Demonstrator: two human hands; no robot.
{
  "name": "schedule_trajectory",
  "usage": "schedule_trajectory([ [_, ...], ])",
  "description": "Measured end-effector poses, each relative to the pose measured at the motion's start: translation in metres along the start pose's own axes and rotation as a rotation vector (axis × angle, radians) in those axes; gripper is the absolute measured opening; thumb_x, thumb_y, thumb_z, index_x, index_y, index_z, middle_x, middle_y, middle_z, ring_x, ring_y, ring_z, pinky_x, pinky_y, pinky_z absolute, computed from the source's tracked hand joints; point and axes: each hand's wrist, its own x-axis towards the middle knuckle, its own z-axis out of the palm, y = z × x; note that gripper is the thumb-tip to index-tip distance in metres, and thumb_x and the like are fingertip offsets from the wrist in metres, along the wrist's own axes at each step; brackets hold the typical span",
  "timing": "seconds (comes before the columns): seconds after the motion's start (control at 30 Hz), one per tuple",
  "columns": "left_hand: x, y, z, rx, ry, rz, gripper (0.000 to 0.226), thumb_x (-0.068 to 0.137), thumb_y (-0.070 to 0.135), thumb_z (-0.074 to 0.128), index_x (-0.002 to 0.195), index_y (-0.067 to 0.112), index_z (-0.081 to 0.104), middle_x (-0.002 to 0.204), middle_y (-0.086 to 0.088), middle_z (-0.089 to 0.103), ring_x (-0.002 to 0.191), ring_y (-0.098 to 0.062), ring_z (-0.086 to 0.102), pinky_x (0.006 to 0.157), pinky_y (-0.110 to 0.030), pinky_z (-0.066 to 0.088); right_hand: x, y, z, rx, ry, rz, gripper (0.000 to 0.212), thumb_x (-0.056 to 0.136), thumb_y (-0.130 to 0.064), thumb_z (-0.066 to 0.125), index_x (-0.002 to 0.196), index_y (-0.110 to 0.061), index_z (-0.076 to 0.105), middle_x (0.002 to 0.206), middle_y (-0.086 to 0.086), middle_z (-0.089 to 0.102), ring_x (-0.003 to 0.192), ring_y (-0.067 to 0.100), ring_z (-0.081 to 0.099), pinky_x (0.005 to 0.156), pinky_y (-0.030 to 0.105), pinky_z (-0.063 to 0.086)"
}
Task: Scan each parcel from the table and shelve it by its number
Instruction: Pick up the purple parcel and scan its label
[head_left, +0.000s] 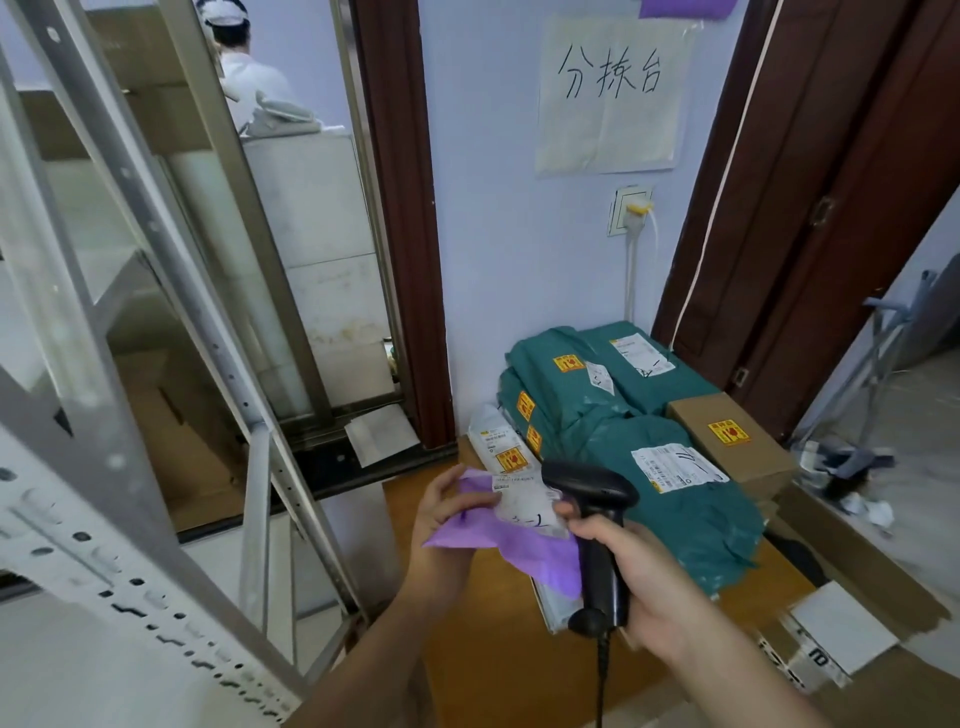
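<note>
One crinkly purple poly mailer (511, 540) w/ label

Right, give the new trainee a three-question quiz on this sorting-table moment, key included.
1. True or false: the right hand holds the black scanner.
2. The purple parcel is held by: A) the left hand, B) nobody, it lies on the shelf, C) the right hand alone.
3. Fill in: the brown cardboard box sits to the ____ of the green parcels.

Key: 1 true; 2 A; 3 right.
</note>
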Motion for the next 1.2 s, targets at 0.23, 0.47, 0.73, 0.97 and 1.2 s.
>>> schedule_trajectory([
  [0.23,0.008,0.004,-0.01,-0.324,0.085,-0.565,0.052,0.094,0.034,0.073,0.141,0.017,0.06,0.142,-0.015,0.065,0.12,-0.03,0.07,0.09,-0.041,0.062,-0.004,-0.002,-0.006,-0.028,0.046,-0.064,0.019,0.086,-0.007,0.068,0.102,-0.013,0.078,0.087,0.002,0.072,0.077,0.017,0.064,0.063,0.027,0.045],
  [0.47,0.01,0.053,-0.005,-0.351,-0.247,-0.791,0.056,0.091,0.037,0.08,0.136,0.006,0.068,0.131,-0.024,0.07,0.119,-0.042,0.069,0.099,-0.052,0.058,-0.004,0.003,-0.011,-0.294,0.088,-0.109,0.012,0.086,-0.017,0.074,0.098,-0.017,0.076,0.075,-0.008,0.068,0.077,0.015,0.06,0.07,0.027,0.042],
  [0.73,0.017,0.05,0.005,-0.305,-0.162,-0.589,0.045,0.092,0.007,0.076,0.135,0.006,0.064,0.127,-0.022,0.072,0.116,-0.045,0.07,0.107,-0.066,0.049,-0.007,0.004,-0.01,-0.729,0.278,-0.428,0.008,0.09,-0.028,0.068,0.091,-0.03,0.06,0.102,-0.004,0.055,0.087,0.006,0.06,0.068,0.016,0.042],
  [0.97,0.029,0.048,0.018,-0.153,-0.031,-0.413,0.038,0.091,0.012,0.079,0.127,0.015,0.067,0.115,-0.008,0.079,0.105,-0.031,0.077,0.094,-0.053,0.061,-0.013,0.006,0.001,-0.862,0.31,-0.508,0.015,0.084,-0.034,0.065,0.091,-0.026,0.055,0.093,-0.011,0.052,0.078,0.008,0.063,0.074,0.04,0.054],
  [1.2,0.032,0.047,0.029,-0.028,-0.026,-0.341,0.04,0.091,0.017,0.08,0.128,0.02,0.066,0.118,-0.004,0.079,0.101,-0.021,0.078,0.089,-0.042,0.063,-0.01,0.006,0.01,-0.771,0.29,-0.463,0.023,0.064,-0.048,0.053,0.085,-0.041,0.045,0.082,0.005,0.059,0.069,0.023,0.066,0.061,0.049,0.058],
])
